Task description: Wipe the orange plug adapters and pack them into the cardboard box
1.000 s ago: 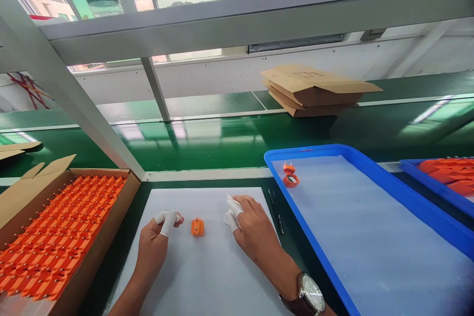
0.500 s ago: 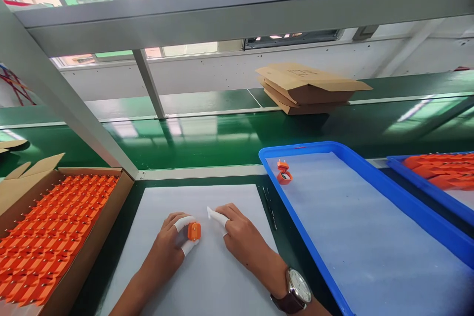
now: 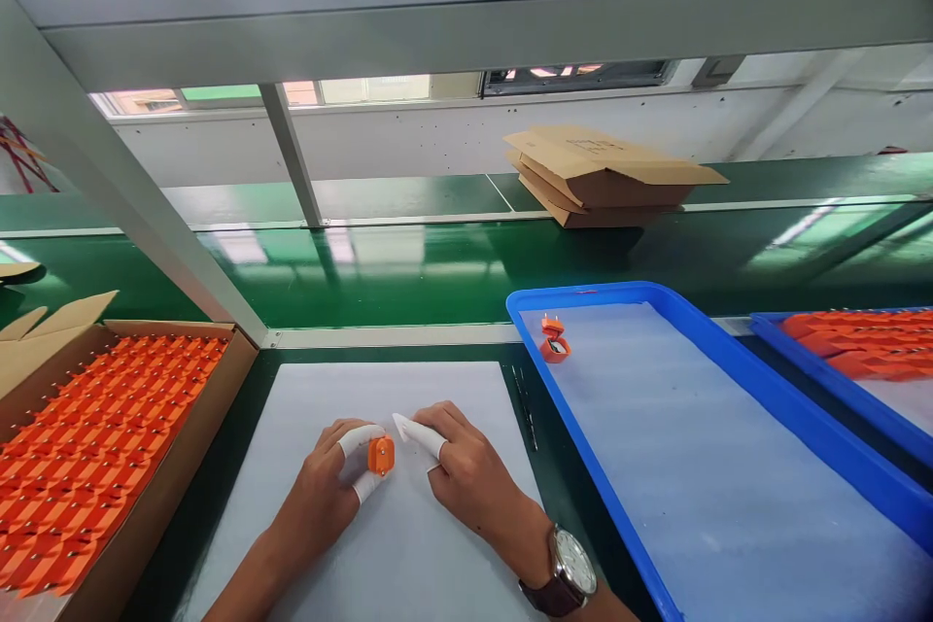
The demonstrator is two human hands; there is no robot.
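Observation:
My left hand point(image 3: 328, 476) pinches a small orange plug point(image 3: 381, 456) between white-covered thumb and fingers, just above a white sheet point(image 3: 430, 554). Close by on the right is my right hand point(image 3: 473, 466), its fingers drawn together and apart from the plug. From its fingers juts a white pointed tip point(image 3: 405, 427); whether this is a loose finger cover or a piece of cloth I cannot make out. In the blue tray point(image 3: 604, 476), near its far left corner, another orange plug point(image 3: 554, 338) shows two pins pointing up.
On the left, an open cardboard box point(image 3: 219, 398) holds rows of orange plugs. Thin dark tools point(image 3: 525, 408) lie between sheet and tray. A second blue tray point(image 3: 838, 389) with orange pieces is at far right. Flattened cartons point(image 3: 612, 175) rest behind; a metal frame bar point(image 3: 466, 29) crosses above.
My right hand has moved slightly left, bringing the white tip nearer the orange plug. My left hand keeps its hold on the plug. The view has shifted a little.

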